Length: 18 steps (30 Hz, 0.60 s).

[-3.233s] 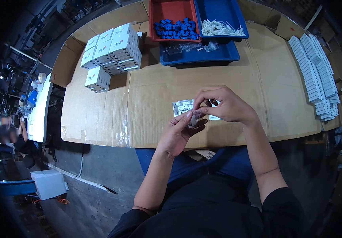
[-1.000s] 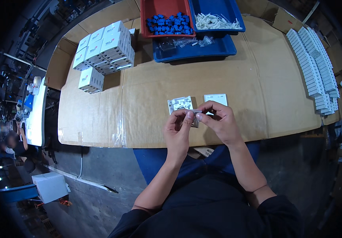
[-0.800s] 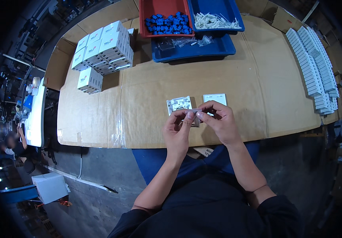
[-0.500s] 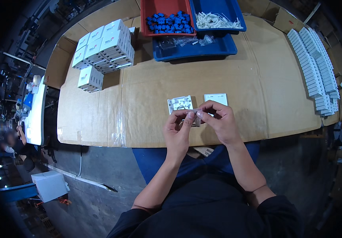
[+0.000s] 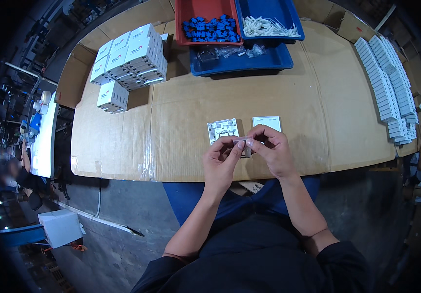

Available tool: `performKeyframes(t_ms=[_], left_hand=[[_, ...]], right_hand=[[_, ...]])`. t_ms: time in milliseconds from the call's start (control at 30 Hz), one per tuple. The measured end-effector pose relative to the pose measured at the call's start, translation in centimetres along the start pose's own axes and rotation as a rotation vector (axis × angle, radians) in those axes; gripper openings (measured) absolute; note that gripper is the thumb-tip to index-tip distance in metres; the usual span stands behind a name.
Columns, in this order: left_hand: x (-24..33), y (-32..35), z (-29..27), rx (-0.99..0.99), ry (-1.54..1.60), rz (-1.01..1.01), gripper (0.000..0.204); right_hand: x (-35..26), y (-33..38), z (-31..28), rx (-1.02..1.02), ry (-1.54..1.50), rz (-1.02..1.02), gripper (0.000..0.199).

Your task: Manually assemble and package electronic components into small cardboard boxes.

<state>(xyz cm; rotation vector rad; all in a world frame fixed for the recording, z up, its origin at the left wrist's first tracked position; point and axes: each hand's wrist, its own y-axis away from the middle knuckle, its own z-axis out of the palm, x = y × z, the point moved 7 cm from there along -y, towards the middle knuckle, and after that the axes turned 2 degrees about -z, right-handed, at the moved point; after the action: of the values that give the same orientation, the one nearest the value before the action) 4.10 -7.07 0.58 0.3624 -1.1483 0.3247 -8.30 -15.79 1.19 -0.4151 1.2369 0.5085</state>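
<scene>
Both hands pinch one small clear part (image 5: 240, 140) just above the cardboard table edge: left hand (image 5: 221, 161), right hand (image 5: 272, 152). Two white plates (image 5: 223, 130) lie beside them, looks barely started, piles still waiting.

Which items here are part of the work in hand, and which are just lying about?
In hand:
left hand and right hand, both holding a small pale part
grey plate and white plate just beyond the hands

Lying about:
white boxes
red bin
blue bin
blue tray
row of white pieces
</scene>
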Motion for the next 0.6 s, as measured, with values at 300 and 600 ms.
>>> performKeyframes(t_ms=[300, 600], left_hand=[[-0.40, -0.24, -0.90, -0.017, -0.032, 0.007, 0.011], [0.39, -0.21, -0.94, -0.050, -0.098, 0.072, 0.009]], right_hand=[[0.28, -0.12, 0.15, -0.022, 0.066, 0.018, 0.006], [-0.42, -0.20, 0.35, -0.069, -0.004, -0.038, 0.005]])
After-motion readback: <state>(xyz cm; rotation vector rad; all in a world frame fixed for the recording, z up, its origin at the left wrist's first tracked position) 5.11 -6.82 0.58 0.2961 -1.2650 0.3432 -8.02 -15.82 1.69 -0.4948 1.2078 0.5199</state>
